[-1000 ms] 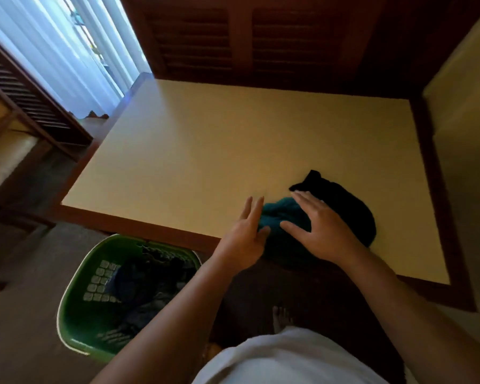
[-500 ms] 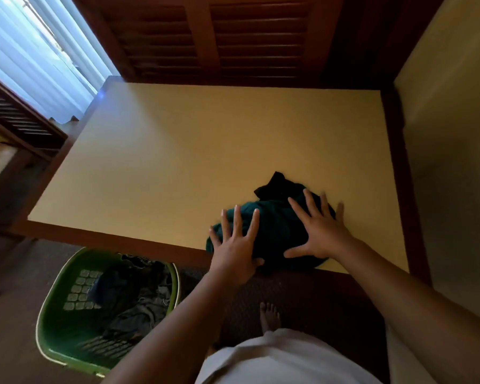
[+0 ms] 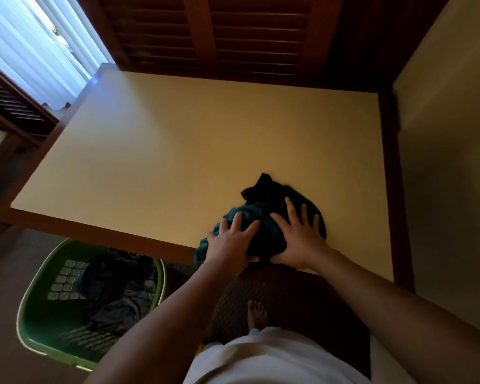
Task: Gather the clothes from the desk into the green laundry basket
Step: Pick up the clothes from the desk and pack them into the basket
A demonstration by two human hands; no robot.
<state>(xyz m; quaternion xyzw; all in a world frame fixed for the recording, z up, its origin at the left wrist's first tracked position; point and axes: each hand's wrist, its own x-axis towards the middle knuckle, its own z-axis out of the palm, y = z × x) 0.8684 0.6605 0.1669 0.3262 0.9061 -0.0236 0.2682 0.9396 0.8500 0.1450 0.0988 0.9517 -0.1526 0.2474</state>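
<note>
A bundle of dark teal and black clothes [image 3: 263, 214] lies at the front edge of the yellow desk [image 3: 178, 151], part of it hanging over the edge. My left hand [image 3: 230, 242] covers its left side, fingers spread and curling into the teal cloth. Over the right side lies my right hand [image 3: 299, 236], fingers spread on top. Both thumbs tuck in at the near side of the bundle, which is squeezed between the two hands. The green laundry basket [image 3: 36, 295] stands on the floor to the lower left and holds several dark clothes [image 3: 117, 295].
The desk has a brown wooden border [image 3: 100, 231] and stands against slatted wooden shutters [image 3: 219, 31]. A pale wall [image 3: 449, 162] closes the right side. A curtained window [image 3: 31, 45] is at the upper left. My bare foot [image 3: 257, 314] stands on a dark mat under the desk.
Both hands came down onto the clothes and drew them together toward the front edge. The fingers, flat half a second ago, now curl into the bundle.
</note>
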